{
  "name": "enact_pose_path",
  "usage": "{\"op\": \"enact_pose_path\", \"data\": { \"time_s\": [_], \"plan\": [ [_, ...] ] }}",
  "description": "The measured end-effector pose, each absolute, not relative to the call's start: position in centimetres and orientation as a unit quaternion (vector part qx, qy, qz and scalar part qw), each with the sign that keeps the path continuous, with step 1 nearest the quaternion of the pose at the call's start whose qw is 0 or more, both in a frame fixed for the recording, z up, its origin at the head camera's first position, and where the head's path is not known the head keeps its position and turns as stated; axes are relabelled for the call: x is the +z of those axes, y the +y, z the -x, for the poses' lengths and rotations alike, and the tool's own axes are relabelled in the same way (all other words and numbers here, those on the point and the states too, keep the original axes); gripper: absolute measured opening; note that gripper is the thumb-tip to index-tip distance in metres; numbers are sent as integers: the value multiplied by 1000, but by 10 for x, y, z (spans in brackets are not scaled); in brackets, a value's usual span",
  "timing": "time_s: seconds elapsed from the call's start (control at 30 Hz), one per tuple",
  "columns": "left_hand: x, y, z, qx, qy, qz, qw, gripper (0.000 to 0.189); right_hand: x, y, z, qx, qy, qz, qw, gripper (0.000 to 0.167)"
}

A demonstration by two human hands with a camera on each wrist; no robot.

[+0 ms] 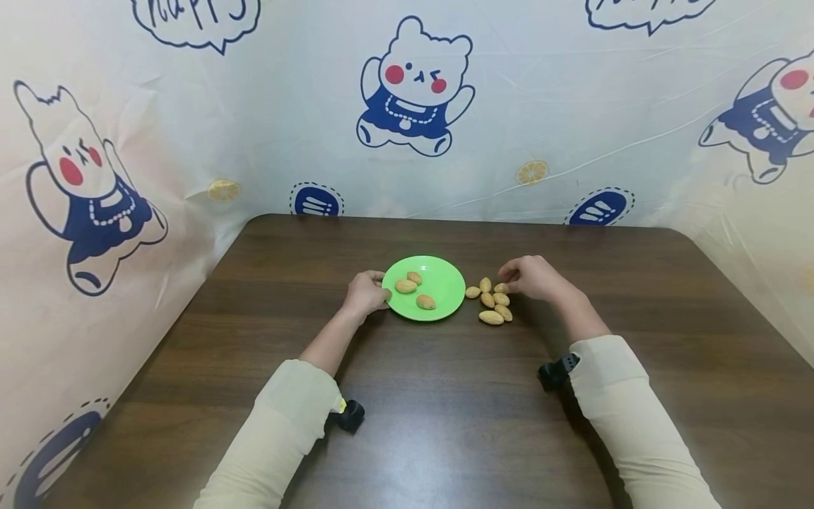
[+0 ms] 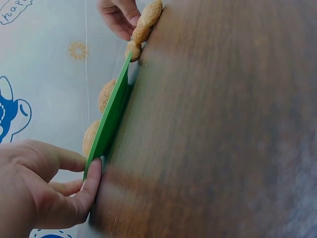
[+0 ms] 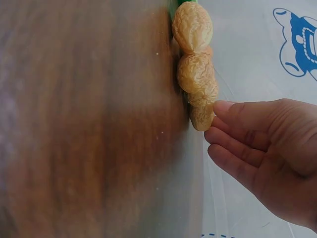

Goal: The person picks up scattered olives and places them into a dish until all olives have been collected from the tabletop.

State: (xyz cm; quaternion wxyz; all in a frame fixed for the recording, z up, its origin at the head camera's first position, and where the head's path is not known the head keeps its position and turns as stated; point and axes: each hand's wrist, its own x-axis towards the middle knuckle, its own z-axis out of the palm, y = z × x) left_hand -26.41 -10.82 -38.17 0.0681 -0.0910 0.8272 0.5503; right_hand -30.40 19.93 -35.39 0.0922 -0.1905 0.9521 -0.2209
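Observation:
A round green plate (image 1: pixel 425 267) lies on the table with three unshelled peanuts on it, among them one near the front (image 1: pixel 426 302). My left hand (image 1: pixel 365 294) pinches its left rim; in the left wrist view the thumb and fingers (image 2: pixel 93 186) are on either side of the edge. Just right of the plate, several more peanuts (image 1: pixel 487 300) form a loose cluster. At the cluster's far right, my right hand (image 1: pixel 535 277) pinches one peanut (image 3: pixel 202 117) between thumb and fingertips. That peanut is still among the others, and its far side is hidden.
The dark wooden table (image 1: pixel 420 410) reaches back to a pale printed cloth (image 1: pixel 286 120), which hangs behind it and on both sides. A small black camera sits at each wrist, one on the left (image 1: pixel 350 416) and one on the right (image 1: pixel 556 372).

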Motion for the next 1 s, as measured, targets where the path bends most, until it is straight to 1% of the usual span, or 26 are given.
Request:
{"op": "enact_pose_path", "data": {
  "time_s": [0.3, 0.67, 1.0],
  "plan": [
    [-382, -109, 264, 546, 829, 92, 72, 48, -356, 201, 305, -204, 953, 204, 93, 21],
    [-381, -108, 265, 545, 830, 93, 70, 48, -358, 201, 306, -198, 954, 203, 92, 19],
    [-380, -109, 263, 549, 828, 92, 71, 49, -358, 199, 304, -196, 954, 207, 91, 14]
  ]
}}
